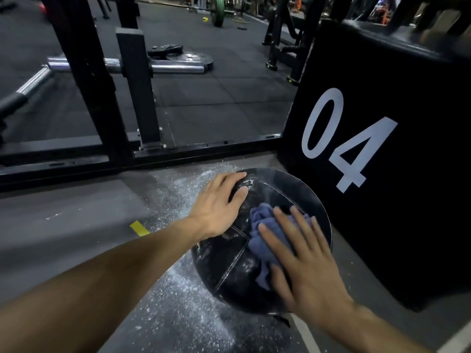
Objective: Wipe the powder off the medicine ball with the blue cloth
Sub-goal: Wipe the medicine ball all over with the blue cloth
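Observation:
A black medicine ball (237,273) with stitched seams lies on the gym floor, flecked with white powder near its top and lower panel. My left hand (219,205) rests on the ball's upper left side, fingers spread over it. A crumpled blue cloth (262,238) lies on top of the ball. My right hand (298,256) presses flat on the cloth with straight fingers, covering its right part.
A large black box marked "04" (382,149) stands right beside the ball. White powder (183,309) is scattered on the floor left of and below the ball. A black rack frame (142,154) runs across behind, with a barbell (175,66) and plates beyond.

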Action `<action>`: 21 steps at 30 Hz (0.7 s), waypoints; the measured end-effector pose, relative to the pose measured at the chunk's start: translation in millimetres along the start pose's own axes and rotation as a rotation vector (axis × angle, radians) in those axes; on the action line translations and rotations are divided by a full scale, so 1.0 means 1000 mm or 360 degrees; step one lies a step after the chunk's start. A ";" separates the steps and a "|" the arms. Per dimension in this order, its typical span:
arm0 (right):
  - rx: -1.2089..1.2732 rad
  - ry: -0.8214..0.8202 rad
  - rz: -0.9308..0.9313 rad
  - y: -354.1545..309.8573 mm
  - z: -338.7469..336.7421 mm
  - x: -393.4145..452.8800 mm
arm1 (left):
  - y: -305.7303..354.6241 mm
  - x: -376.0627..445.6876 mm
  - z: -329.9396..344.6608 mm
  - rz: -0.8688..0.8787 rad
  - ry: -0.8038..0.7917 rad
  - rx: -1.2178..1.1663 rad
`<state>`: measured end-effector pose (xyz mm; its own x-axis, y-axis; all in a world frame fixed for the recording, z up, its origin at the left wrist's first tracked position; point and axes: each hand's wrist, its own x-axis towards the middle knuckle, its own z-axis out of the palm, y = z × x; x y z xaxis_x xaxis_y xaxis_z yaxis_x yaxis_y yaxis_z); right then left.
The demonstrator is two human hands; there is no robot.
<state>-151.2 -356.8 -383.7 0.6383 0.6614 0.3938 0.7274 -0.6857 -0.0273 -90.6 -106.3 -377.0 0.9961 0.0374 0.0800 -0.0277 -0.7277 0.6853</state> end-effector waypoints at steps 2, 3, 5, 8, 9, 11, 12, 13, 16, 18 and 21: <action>0.0100 0.0026 0.0260 0.011 -0.006 0.016 | 0.000 -0.004 -0.003 0.0035 -0.0008 0.0050; 0.0151 0.0019 0.0412 0.016 -0.009 0.026 | 0.000 -0.008 -0.004 0.0053 0.0004 0.0100; 0.0287 -0.0038 0.0707 0.028 -0.015 0.049 | -0.001 -0.017 -0.004 0.0100 0.0039 0.0232; 0.0443 -0.0095 0.0925 0.050 -0.020 0.083 | -0.005 -0.032 -0.006 0.0168 0.0090 0.0381; 0.0453 -0.0116 0.0924 0.056 -0.021 0.092 | -0.007 -0.037 -0.006 0.0188 0.0109 0.0417; 0.0461 -0.0205 0.0934 0.064 -0.022 0.108 | -0.011 -0.046 -0.006 0.0239 0.0151 0.0484; 0.0454 -0.0261 0.0949 0.067 -0.023 0.115 | -0.012 -0.051 -0.006 0.0276 0.0180 0.0510; 0.0450 -0.0310 0.0954 0.070 -0.023 0.121 | -0.013 -0.054 -0.006 0.0317 0.0212 0.0520; 0.0535 -0.0398 0.0909 0.084 -0.021 0.139 | -0.018 -0.051 -0.012 0.0439 0.0301 0.0455; 0.0648 -0.0433 0.0916 0.098 -0.012 0.145 | -0.020 -0.036 -0.019 0.0452 0.0326 0.0395; 0.0558 -0.0439 0.0869 0.099 -0.017 0.144 | -0.022 -0.013 -0.013 0.0360 0.0152 0.0301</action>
<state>8.9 -334.7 -313.5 0.9420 0.3354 -0.0063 0.2937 -0.8338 -0.4674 -104.3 -82.3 -383.5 0.9539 -0.0824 0.2887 -0.2226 -0.8392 0.4961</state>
